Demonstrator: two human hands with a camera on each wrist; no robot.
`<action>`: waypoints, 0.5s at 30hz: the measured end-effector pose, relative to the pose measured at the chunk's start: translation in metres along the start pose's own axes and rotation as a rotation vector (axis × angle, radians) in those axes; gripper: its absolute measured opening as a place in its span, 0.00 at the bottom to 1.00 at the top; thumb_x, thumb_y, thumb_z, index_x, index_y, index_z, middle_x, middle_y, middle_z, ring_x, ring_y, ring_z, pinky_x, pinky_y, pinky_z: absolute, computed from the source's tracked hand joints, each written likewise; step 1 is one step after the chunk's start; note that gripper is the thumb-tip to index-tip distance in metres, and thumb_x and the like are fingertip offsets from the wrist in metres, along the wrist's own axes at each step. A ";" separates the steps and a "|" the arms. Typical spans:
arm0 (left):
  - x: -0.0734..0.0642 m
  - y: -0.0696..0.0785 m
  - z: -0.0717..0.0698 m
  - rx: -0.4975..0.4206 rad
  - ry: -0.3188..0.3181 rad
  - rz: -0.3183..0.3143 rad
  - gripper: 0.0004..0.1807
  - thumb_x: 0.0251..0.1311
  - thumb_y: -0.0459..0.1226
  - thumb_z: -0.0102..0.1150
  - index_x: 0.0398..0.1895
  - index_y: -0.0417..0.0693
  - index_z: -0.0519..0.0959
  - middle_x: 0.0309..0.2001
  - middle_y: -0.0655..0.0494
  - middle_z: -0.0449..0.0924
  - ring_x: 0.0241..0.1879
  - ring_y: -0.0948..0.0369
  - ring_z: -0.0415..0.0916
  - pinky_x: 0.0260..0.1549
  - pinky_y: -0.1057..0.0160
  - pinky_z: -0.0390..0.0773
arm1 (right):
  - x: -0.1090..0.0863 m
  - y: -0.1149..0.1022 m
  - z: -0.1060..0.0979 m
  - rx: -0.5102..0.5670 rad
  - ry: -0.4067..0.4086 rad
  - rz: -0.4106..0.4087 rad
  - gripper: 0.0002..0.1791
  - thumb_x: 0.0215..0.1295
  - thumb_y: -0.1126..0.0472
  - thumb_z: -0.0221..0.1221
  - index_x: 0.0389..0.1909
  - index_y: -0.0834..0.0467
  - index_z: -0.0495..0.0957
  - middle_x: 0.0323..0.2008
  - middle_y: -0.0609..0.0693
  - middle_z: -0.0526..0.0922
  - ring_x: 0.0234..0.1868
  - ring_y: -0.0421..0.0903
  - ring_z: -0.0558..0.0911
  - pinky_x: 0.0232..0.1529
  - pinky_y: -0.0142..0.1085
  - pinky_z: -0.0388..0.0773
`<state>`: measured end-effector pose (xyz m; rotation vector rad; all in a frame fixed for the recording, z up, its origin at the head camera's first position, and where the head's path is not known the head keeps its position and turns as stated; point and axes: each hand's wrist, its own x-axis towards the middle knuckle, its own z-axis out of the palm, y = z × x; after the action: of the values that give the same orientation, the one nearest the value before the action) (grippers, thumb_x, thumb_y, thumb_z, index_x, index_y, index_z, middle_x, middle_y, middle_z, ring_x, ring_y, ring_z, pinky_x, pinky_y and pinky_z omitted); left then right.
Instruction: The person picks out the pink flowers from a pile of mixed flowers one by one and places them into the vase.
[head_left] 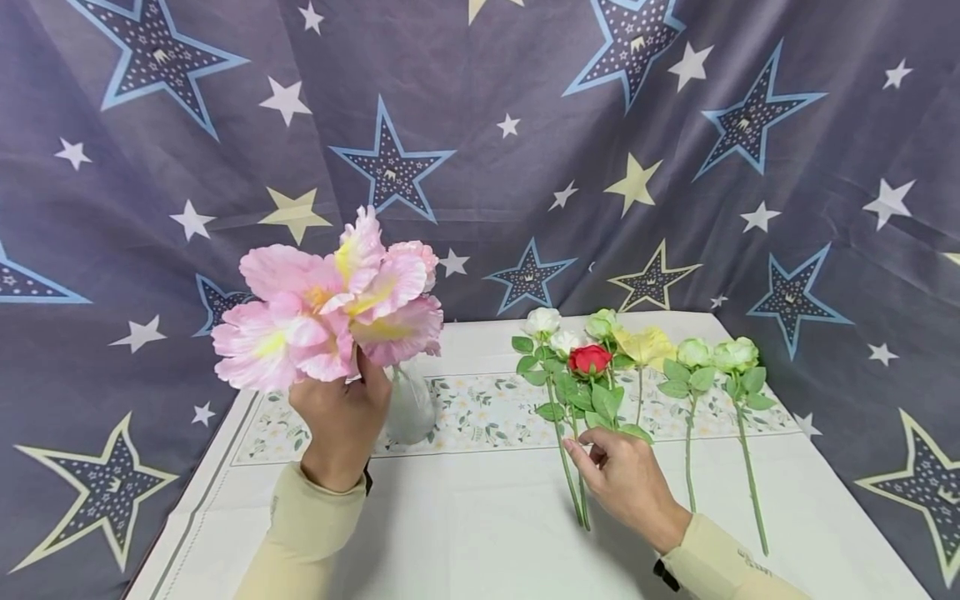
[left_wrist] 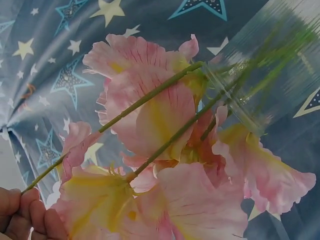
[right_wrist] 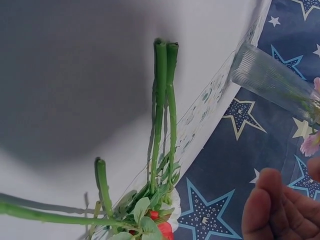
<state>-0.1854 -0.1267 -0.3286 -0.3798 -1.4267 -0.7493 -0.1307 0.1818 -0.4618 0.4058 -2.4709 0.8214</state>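
Observation:
My left hand [head_left: 341, 421] pinches the thin stem of a pink flower [left_wrist: 80, 142] with ruffled petals, beside a clear ribbed vase [head_left: 411, 408]. More pink flowers [head_left: 330, 308] stand in the vase, their green stems [left_wrist: 260, 75] visible through its wall. Over the cut flowers on the right, my right hand [head_left: 630, 479] hovers with loosely bent fingers [right_wrist: 272, 207] and nothing between them. Closest to it are a red rose [head_left: 590, 359] and white roses [head_left: 542, 322], whose stems [right_wrist: 160, 85] lie side by side on the table.
A yellow flower [head_left: 647, 347] and pale green roses [head_left: 735, 355] lie farther right with their stems toward me. A floral runner [head_left: 480, 412] crosses the white table [head_left: 465, 533]. Behind it hangs a dark star-patterned curtain [head_left: 465, 100].

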 end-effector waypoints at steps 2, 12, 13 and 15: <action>0.001 0.000 0.000 0.004 -0.005 0.005 0.06 0.55 0.24 0.57 0.35 0.32 0.80 0.33 0.37 0.83 0.35 0.41 0.81 0.36 0.40 0.78 | 0.000 0.000 0.000 0.000 0.003 -0.003 0.07 0.67 0.55 0.69 0.30 0.50 0.86 0.16 0.32 0.72 0.17 0.25 0.69 0.19 0.26 0.70; 0.004 -0.001 -0.003 0.010 -0.021 -0.001 0.07 0.53 0.26 0.56 0.34 0.32 0.81 0.34 0.37 0.85 0.37 0.41 0.83 0.39 0.40 0.80 | 0.001 0.001 0.000 0.001 0.012 -0.011 0.08 0.67 0.54 0.69 0.30 0.51 0.86 0.16 0.32 0.73 0.17 0.25 0.69 0.19 0.26 0.70; 0.004 -0.001 -0.003 0.010 -0.021 -0.001 0.07 0.53 0.26 0.56 0.34 0.32 0.81 0.34 0.37 0.85 0.37 0.41 0.83 0.39 0.40 0.80 | 0.001 0.001 0.000 0.002 0.012 -0.011 0.08 0.68 0.54 0.68 0.30 0.51 0.86 0.16 0.32 0.73 0.17 0.25 0.69 0.19 0.26 0.70; 0.004 -0.001 -0.003 0.010 -0.023 -0.001 0.07 0.54 0.27 0.56 0.34 0.32 0.80 0.34 0.37 0.85 0.36 0.40 0.83 0.38 0.39 0.80 | 0.001 0.001 0.000 0.002 0.010 -0.009 0.08 0.68 0.54 0.68 0.30 0.51 0.86 0.16 0.32 0.73 0.17 0.25 0.69 0.19 0.26 0.70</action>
<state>-0.1836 -0.1301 -0.3253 -0.3809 -1.4522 -0.7404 -0.1314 0.1829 -0.4618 0.4128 -2.4570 0.8207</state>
